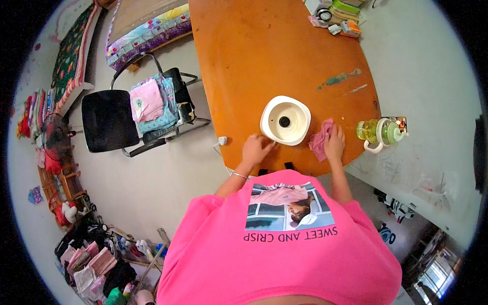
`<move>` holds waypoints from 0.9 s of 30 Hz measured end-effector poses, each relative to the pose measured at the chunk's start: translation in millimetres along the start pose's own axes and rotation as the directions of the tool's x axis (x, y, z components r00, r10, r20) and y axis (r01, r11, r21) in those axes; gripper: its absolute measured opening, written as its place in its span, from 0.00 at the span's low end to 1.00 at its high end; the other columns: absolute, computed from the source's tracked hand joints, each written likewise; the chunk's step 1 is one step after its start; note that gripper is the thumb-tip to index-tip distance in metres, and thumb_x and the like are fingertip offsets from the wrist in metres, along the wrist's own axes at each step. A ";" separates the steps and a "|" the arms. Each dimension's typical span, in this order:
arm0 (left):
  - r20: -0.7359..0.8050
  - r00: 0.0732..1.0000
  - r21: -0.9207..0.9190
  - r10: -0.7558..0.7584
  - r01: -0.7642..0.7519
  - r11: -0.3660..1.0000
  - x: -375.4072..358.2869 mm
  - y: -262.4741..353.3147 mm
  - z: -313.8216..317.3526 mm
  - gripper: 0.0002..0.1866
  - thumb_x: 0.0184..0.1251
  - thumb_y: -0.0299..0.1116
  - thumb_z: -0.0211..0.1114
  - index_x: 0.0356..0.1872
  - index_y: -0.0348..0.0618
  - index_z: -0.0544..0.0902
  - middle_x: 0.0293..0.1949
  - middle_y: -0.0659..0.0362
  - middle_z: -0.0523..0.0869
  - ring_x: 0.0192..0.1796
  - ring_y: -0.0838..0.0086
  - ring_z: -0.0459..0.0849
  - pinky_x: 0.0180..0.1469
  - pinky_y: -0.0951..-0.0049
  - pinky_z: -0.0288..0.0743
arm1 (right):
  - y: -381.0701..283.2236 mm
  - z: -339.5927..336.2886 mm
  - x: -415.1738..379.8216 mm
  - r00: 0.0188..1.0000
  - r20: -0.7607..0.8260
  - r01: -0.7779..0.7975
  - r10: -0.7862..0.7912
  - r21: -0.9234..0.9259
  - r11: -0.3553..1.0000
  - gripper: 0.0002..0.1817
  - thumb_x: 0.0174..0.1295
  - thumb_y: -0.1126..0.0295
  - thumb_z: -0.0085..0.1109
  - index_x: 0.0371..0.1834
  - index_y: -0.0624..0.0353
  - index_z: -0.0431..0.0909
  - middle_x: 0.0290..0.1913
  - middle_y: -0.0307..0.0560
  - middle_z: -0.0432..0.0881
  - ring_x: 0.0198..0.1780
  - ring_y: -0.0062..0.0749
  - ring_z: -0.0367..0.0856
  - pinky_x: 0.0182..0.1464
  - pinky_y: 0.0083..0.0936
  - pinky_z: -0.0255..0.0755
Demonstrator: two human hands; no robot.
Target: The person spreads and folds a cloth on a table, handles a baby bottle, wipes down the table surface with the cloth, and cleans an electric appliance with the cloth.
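Observation:
A white appliance base (268, 118), rounded square in outline, stands on the wooden table near its front edge. Its round hollow has a dark fitting (284, 122) at the centre. Beside its lower left edge is my left hand (257, 149), with thumb and fingers apart and the fingertips right at the rim. To the right of the base, my right hand (334, 144) grips a crumpled pink cloth (319, 142) against the tabletop. The cloth spreads out to the left of those fingers.
The orange-brown table (244, 56) reaches away from me. A green-lidded bottle (380, 131) stands at its right edge, a white plug (222, 141) at its left edge. Books (345, 11) are piled at the far right. A black chair (109, 121) holds folded cloths (152, 104).

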State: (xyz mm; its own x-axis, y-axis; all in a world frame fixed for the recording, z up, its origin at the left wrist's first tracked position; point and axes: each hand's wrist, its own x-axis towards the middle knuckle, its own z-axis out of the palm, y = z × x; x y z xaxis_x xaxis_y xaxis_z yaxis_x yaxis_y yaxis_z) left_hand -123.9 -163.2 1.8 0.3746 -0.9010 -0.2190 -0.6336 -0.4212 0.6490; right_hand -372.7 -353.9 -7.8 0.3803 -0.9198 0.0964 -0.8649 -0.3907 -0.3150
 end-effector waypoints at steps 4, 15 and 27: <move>-0.007 0.993 0.178 0.120 -0.117 0.977 -17.1 -23.4 50.6 0.10 0.60 0.37 0.61 0.35 0.40 0.82 0.35 0.48 0.82 0.41 0.53 0.81 0.45 0.54 0.78 | -88.8 -17.9 17.8 0.860 0.457 -0.324 0.227 0.144 0.935 0.32 0.60 0.52 0.59 0.59 0.67 0.71 0.40 0.61 0.84 0.44 0.58 0.82 0.49 0.44 0.74; 0.491 0.857 -0.411 -0.157 0.387 0.825 -36.2 -90.7 -69.1 0.27 0.63 0.57 0.64 0.21 0.40 0.80 0.20 0.62 0.78 0.24 0.79 0.76 0.26 0.70 0.70 | -91.0 -85.0 72.6 0.921 0.367 -0.239 -0.128 0.794 0.559 0.20 0.58 0.74 0.59 0.55 0.68 0.74 0.45 0.49 0.85 0.47 0.36 0.82 0.52 0.30 0.73; 0.025 1.000 0.034 0.011 -0.011 0.999 68.4 86.6 -218.3 0.16 0.61 0.46 0.68 0.37 0.44 0.89 0.27 0.52 0.89 0.28 0.67 0.87 0.34 0.62 0.77 | -212.1 -79.0 34.9 0.846 0.123 0.531 -0.518 -0.270 0.803 0.42 0.47 0.63 0.68 0.70 0.45 0.64 0.62 0.54 0.76 0.46 0.53 0.85 0.41 0.39 0.82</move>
State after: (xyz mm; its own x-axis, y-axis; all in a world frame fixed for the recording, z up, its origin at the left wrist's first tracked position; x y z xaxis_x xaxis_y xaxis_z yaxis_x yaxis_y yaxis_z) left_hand -5.4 -238.5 202.0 0.3507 -0.9077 -0.2304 -0.6606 -0.4142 0.6262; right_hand -201.9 -306.0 137.0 0.8103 -0.5716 0.1292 -0.5813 -0.8120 0.0532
